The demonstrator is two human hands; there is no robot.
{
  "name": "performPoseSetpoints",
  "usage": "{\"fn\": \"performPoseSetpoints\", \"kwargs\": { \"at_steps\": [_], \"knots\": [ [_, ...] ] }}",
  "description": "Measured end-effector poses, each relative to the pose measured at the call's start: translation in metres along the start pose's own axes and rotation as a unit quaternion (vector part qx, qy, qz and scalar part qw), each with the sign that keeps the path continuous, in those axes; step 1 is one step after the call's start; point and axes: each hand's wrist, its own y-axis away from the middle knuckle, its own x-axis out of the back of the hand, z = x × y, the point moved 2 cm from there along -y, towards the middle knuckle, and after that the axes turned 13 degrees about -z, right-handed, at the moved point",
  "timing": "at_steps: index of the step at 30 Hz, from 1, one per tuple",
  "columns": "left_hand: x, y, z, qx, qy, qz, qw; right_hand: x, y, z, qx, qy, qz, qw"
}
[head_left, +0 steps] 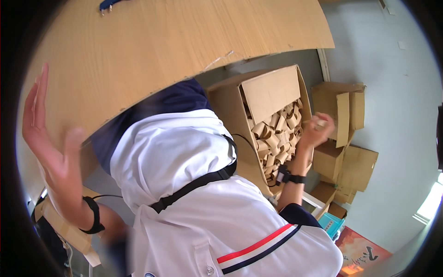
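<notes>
My left hand (53, 143) is raised over the left edge of the wooden table (152, 41). Its fingers are stretched out and nothing is in it; the thumb is blurred. On the right, my right hand (318, 129) hovers by the rim of a large open cardboard box (272, 87). Its fingers are curled, and whatever they hold, if anything, cannot be made out. Many short brown cardboard tubes (277, 134) fill that box. Black straps circle both my wrists, and the right one carries a small dark device (282, 175).
A blue-handled thing with metal prongs (106, 5) lies at the table's far edge. More open cardboard boxes (341, 111) are stacked against the grey wall at right. Below them are a turquoise box (331, 224) and a red printed box (362, 251). Another carton (64, 221) is at lower left.
</notes>
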Motion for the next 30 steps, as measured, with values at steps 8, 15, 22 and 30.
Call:
{"fn": "performPoseSetpoints", "kwargs": {
  "at_steps": [8, 15, 22, 30],
  "knots": [
    [-0.009, 0.019, -0.012, 0.159, -0.057, -0.007, 0.986, -0.02, -0.073, -0.152, 0.15, -0.204, -0.09, 0.963],
    [0.007, 0.019, -0.004, 0.144, -0.06, 0.021, 0.988, -0.039, -0.127, -0.42, 0.505, -0.217, -0.361, 0.753],
    [0.032, 0.022, 0.026, 0.189, -0.051, -0.065, 0.978, -0.104, -0.134, -0.469, 0.62, -0.23, -0.36, 0.658],
    [0.07, -0.03, 0.051, 0.017, 0.06, 0.106, 0.992, -0.01, -0.141, -0.46, 0.417, -0.588, -0.283, 0.633]
  ]
}}
